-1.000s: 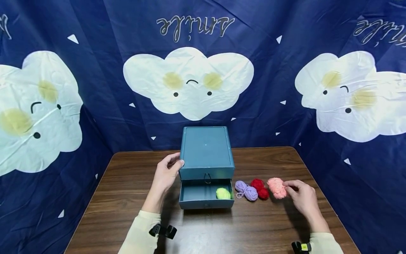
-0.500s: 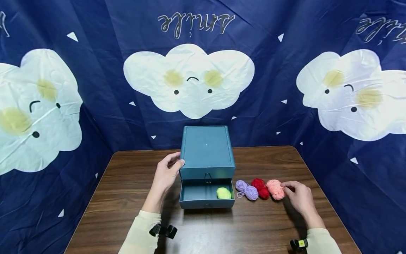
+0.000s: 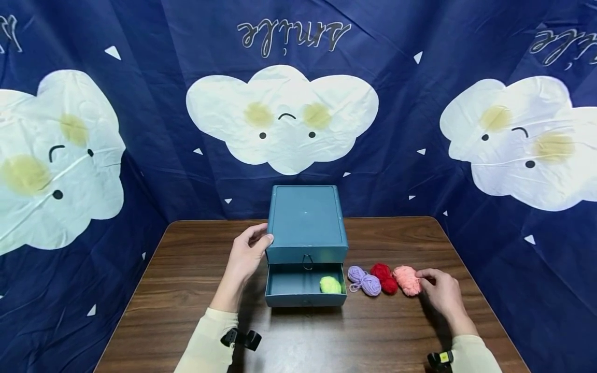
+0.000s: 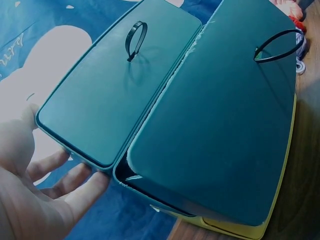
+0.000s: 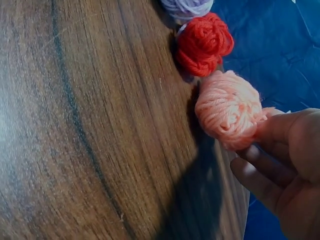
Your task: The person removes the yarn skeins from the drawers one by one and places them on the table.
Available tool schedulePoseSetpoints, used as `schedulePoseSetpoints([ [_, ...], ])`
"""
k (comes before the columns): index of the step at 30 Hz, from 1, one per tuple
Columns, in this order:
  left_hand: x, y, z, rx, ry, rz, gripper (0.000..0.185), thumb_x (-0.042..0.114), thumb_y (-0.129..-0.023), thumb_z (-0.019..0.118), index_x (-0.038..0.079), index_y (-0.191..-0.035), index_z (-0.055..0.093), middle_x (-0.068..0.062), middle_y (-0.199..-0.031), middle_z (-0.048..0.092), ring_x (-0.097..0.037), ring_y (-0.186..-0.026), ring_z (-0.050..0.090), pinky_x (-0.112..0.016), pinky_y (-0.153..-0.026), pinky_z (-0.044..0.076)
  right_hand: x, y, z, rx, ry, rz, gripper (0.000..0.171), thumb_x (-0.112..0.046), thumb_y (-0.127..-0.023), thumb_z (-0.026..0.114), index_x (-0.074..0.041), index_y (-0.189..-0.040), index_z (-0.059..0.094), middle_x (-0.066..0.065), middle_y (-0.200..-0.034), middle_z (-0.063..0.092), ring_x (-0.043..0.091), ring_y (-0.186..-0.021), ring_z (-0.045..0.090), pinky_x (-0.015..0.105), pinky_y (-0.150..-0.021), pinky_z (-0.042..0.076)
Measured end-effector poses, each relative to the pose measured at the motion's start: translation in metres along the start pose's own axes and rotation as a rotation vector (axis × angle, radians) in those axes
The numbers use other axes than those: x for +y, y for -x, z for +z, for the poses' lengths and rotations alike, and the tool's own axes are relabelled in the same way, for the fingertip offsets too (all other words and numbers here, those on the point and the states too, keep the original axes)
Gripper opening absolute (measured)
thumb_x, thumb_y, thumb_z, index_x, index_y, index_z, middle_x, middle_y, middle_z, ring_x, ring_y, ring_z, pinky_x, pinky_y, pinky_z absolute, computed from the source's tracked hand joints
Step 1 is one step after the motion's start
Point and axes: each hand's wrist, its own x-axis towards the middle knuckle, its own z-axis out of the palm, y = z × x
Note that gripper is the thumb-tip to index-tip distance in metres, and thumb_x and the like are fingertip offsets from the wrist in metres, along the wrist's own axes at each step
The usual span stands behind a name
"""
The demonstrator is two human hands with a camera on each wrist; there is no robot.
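Note:
A teal two-drawer box (image 3: 305, 223) stands mid-table. Its lower drawer (image 3: 298, 290) is pulled out, and a yellow-green yarn ball (image 3: 330, 284) lies in its right corner. My left hand (image 3: 261, 241) grips the box's front left corner, thumb on the top edge; the left wrist view shows the fingers (image 4: 75, 177) against the box's side (image 4: 210, 125). To the right of the drawer lie a purple yarn ball (image 3: 364, 280), a red yarn ball (image 3: 384, 277) and a pink yarn ball (image 3: 407, 280). My right hand (image 3: 425, 277) pinches the pink yarn ball (image 5: 229, 107) at its right side, on the table.
The brown wooden table (image 3: 186, 290) ends close behind the box, where a dark blue cloth with white clouds (image 3: 280, 119) hangs on three sides. The red yarn (image 5: 204, 42) touches the pink one; purple yarn (image 5: 187, 6) lies beyond.
The pink yarn ball and my right hand have shifted slightly left and down, so the ball now rests against the red one. My left hand has stayed on the box.

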Motion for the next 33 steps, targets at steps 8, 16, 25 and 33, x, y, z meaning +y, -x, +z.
schedulePoseSetpoints([
  [8,0.001,0.0,0.001,0.002,0.001,0.007,0.041,0.019,-0.098,0.069,0.009,-0.138,0.064,-0.018,-0.127,0.065,-0.011,-0.096,0.061,-0.023,-0.075,0.052,0.0,-0.004,-0.003,0.001,0.001,0.019,0.014,-0.003,-0.085,0.074,-0.012,-0.093,0.078,0.008,-0.092,0.076,0.026,-0.081,0.064,0.038,-0.07,0.047],
  [16,0.0,-0.002,0.001,-0.001,-0.003,0.011,0.042,0.017,-0.098,0.069,0.008,-0.138,0.063,-0.019,-0.127,0.065,-0.013,-0.098,0.061,-0.028,-0.08,0.053,0.0,-0.001,-0.006,0.012,0.008,-0.006,0.013,-0.002,-0.085,0.073,-0.011,-0.092,0.078,0.012,-0.095,0.078,0.038,-0.09,0.07,0.047,-0.075,0.051],
  [25,0.002,-0.001,0.0,-0.012,-0.008,-0.008,0.044,0.021,-0.099,0.069,0.009,-0.141,0.061,-0.017,-0.131,0.063,-0.013,-0.101,0.06,-0.027,-0.081,0.053,-0.003,0.001,-0.012,0.02,0.015,0.0,0.013,-0.003,-0.085,0.074,-0.012,-0.093,0.078,0.011,-0.096,0.077,0.036,-0.09,0.07,0.046,-0.075,0.051],
  [33,0.003,0.001,-0.001,-0.009,0.007,-0.002,0.044,0.021,-0.098,0.069,0.009,-0.14,0.062,-0.017,-0.13,0.064,-0.011,-0.098,0.06,-0.023,-0.078,0.052,-0.014,-0.004,-0.02,0.078,0.008,-0.066,0.017,0.002,-0.083,0.076,-0.008,-0.096,0.078,0.012,-0.097,0.076,0.033,-0.087,0.071,0.038,-0.071,0.053],
])
